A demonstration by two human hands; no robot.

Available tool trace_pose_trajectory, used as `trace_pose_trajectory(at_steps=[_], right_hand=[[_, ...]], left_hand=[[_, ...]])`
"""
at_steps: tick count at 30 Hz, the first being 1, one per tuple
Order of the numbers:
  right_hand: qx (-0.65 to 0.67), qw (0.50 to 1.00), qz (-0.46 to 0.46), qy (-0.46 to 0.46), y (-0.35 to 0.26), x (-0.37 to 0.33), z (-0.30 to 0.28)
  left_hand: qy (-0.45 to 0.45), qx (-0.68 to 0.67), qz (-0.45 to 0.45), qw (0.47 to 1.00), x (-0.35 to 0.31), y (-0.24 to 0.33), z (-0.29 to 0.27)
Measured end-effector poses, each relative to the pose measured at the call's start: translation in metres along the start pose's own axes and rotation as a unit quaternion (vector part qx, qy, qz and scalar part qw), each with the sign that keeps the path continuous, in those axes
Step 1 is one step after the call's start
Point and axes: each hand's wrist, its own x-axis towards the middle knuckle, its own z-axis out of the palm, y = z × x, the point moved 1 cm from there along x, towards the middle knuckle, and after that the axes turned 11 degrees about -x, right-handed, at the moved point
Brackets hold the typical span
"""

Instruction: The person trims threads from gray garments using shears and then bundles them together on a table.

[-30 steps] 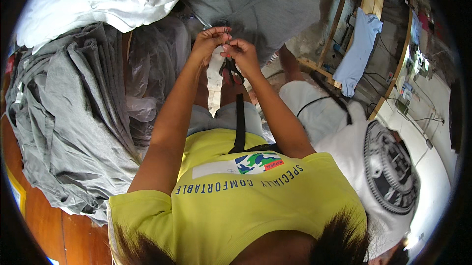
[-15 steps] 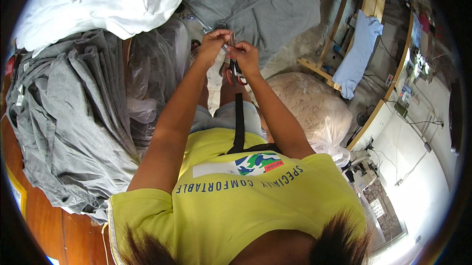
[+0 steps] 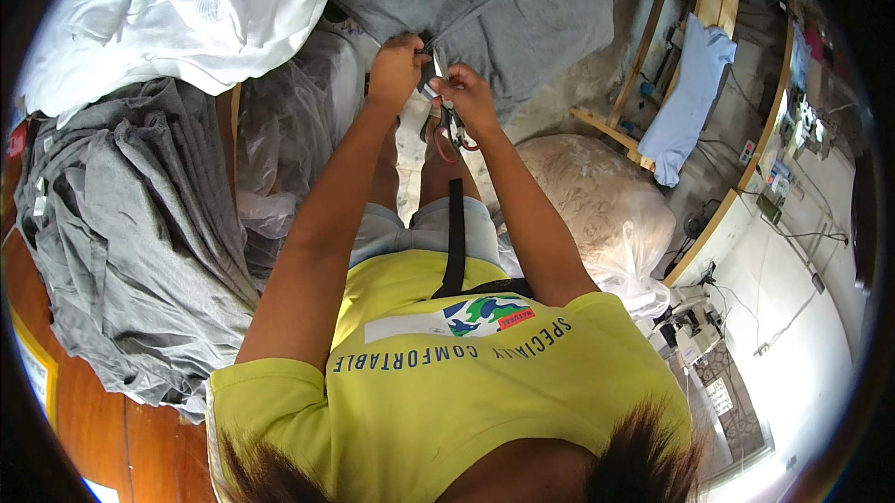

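My right hand (image 3: 467,98) holds a pair of scissors (image 3: 451,126) with red and black handles. Its silver blades point away from me, toward the near edge of a grey cloth (image 3: 522,13). Just left of the blades, my left hand (image 3: 396,71) is closed, with its fingertips pinched at that cloth edge. The exact bit between those fingers is small and partly hidden. The grey cloth spreads out beyond both hands.
A heap of grey garments (image 3: 140,223) lies at left, below white cloth (image 3: 177,9). Clear plastic (image 3: 294,121) hangs beside it. To the right sit a stuffed clear bag (image 3: 587,195), a wooden frame (image 3: 611,135) with light blue cloth (image 3: 688,97), and a long white table (image 3: 746,270).
My left hand has moved forward, away from my right hand, to the grey cloth's edge. The scissors have turned slightly, and their blades now show between my hands.
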Motion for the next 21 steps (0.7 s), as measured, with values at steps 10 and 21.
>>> trace_pose_trajectory(at_steps=[10, 21], right_hand=[[-0.006, 0.999, 0.009, -0.053, 0.004, 0.006, 0.006], [-0.039, 0.997, 0.050, -0.048, -0.005, 0.003, 0.014]], left_hand=[[-0.038, -0.407, -0.286, 0.867, -0.004, -0.019, -0.008], [-0.028, -0.442, -0.260, 0.858, -0.012, -0.026, -0.001]])
